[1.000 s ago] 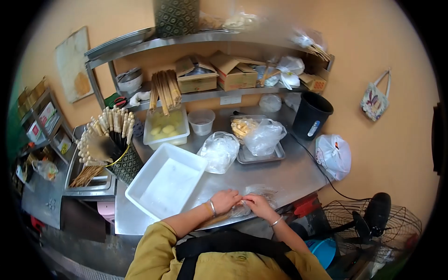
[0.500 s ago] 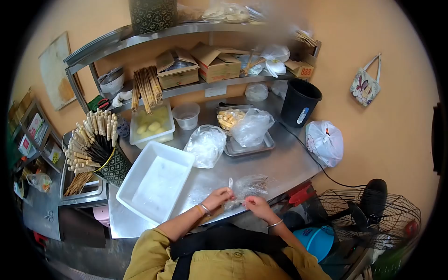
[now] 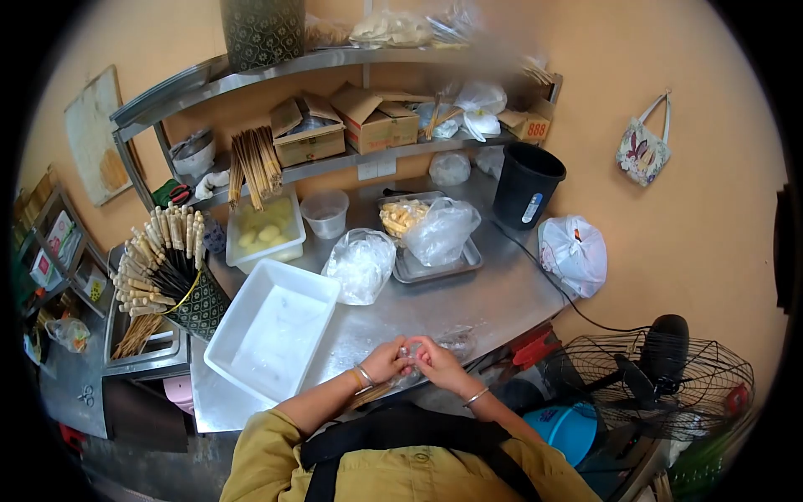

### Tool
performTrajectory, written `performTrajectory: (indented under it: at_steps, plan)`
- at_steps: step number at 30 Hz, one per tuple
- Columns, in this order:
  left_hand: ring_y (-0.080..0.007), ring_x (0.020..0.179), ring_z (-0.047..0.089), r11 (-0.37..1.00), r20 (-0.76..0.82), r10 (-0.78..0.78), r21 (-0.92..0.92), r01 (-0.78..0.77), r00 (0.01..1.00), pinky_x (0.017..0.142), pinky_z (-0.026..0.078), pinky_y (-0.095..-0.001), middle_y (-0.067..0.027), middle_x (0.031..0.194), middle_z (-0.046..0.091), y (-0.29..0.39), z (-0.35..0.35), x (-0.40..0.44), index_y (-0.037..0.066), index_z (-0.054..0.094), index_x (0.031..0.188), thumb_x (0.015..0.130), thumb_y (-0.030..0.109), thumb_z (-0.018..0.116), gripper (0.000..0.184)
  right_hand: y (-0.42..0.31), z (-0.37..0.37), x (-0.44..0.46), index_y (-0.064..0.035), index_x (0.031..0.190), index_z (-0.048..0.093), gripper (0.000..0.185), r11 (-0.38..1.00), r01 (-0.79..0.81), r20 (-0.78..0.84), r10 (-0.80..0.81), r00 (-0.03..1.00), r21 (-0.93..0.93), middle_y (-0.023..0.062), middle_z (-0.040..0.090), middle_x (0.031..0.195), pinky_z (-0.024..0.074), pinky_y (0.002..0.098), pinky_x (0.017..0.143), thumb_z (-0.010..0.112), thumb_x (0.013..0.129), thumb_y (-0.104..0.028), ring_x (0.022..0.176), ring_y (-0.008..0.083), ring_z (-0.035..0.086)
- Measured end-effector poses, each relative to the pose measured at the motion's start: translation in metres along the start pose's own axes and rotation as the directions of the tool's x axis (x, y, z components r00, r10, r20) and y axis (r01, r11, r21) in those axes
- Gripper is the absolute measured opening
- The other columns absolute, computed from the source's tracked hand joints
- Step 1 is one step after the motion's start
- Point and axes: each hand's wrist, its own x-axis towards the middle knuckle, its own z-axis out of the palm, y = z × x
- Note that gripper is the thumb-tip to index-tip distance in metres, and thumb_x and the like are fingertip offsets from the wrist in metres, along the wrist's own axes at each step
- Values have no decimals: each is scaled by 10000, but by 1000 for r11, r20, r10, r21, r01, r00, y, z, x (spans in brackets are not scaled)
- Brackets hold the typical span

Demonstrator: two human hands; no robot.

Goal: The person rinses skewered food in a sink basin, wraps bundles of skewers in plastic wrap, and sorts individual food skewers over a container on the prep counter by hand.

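My left hand [image 3: 386, 361] and my right hand [image 3: 437, 363] meet above the front edge of the steel table [image 3: 418, 311], fingers closed on part of a clear plastic bag [image 3: 456, 341]. The bag lies on the table just beyond and to the right of my fingers; its contents are too blurred to make out. Thin wooden sticks [image 3: 368, 396] show under my left wrist. Left of my hands stands a white tray [image 3: 272, 329], with a little moisture inside. A white plastic bag [image 3: 360, 266] sits behind my hands.
A tub of peeled potatoes [image 3: 266, 227], a round clear tub [image 3: 324, 212], a metal tray [image 3: 437, 266] with yellow pieces and a black bin [image 3: 529, 186] line the back. Skewers [image 3: 171, 255] fill a container at left. A fan [image 3: 661, 368] stands at right, beside a blue bucket [image 3: 567, 428].
My hands were together, moved apart with a white strip between them, and now are together again at the bag. The view has shifted, so the scene sits further left.
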Motion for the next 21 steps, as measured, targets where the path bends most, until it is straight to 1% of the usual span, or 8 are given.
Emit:
performTrajectory:
  at_steps: [8, 10, 12, 14, 15, 16, 18, 21]
  plan:
    - [-116, 699, 610, 819, -38, -410, -455, 349, 911, 608, 489, -261, -69, 727, 619, -27, -6, -5, 29, 471, 762, 810, 71, 659, 198, -8, 4, -13, -21, 882, 589, 90, 975, -17, 46, 28, 999, -222, 20, 534, 699, 416, 240, 551, 593, 804, -64, 587, 87, 486]
    - [-110, 709, 599, 950, -116, -166, -285, 128, 979, 619, 484, -270, -49, 746, 624, -20, -3, -7, 41, 485, 716, 792, 52, 670, 200, -12, 4, -15, -6, 866, 589, 96, 981, -58, 111, 79, 991, -183, 41, 553, 719, 421, 245, 561, 598, 803, -78, 593, 100, 497]
    - [-176, 679, 605, 996, -138, -43, -81, 32, 990, 625, 480, -297, -56, 729, 619, 2, -4, -12, 49, 504, 730, 775, 35, 645, 148, -14, 3, -14, 4, 918, 585, 124, 984, 74, -78, -88, 993, -159, 65, 574, 757, 437, 249, 593, 577, 816, -67, 623, 100, 527]
    - [-272, 655, 583, 857, -87, 279, 471, -207, 956, 622, 479, -327, -88, 710, 597, 29, -6, -12, 54, 525, 737, 745, 41, 620, 95, -5, 3, 0, -4, 931, 586, 128, 960, 202, -127, -229, 965, -193, 77, 586, 792, 453, 267, 608, 555, 825, -68, 628, 132, 544]
    - [-323, 695, 552, 750, -38, 465, 548, -371, 884, 608, 476, -357, -102, 747, 562, 25, -6, -8, 60, 543, 802, 703, 38, 593, 113, 4, 4, 5, -11, 945, 587, 136, 917, 323, -170, -366, 915, -234, 89, 599, 827, 468, 286, 624, 533, 834, -69, 632, 164, 562]
    - [-323, 695, 552, 749, -30, 464, 547, -374, 885, 608, 476, -357, -102, 747, 562, 31, -7, -8, 60, 543, 802, 703, 38, 593, 113, 16, 6, 8, -11, 945, 587, 136, 919, 319, -178, -363, 915, -231, 89, 599, 827, 468, 286, 624, 533, 834, -69, 632, 164, 562]
    - [-291, 723, 554, 595, 71, 550, 666, -450, 832, 590, 476, -360, -80, 801, 537, 43, -12, -6, 70, 542, 868, 687, 19, 588, 193, 27, 5, 11, -7, 990, 570, 146, 910, -182, 130, 143, 981, 372, 30, 571, 814, 472, 250, 612, 484, 880, -49, 644, 108, 551]
    - [-271, 741, 554, 586, 19, 541, 709, -393, 841, 577, 478, -357, -73, 837, 511, 46, -15, -1, 68, 527, 897, 667, 22, 593, 243, 20, -3, 15, -13, 1029, 557, 162, 858, -228, 193, 154, 969, 461, 9, 556, 768, 475, 225, 608, 468, 917, -91, 646, 83, 542]
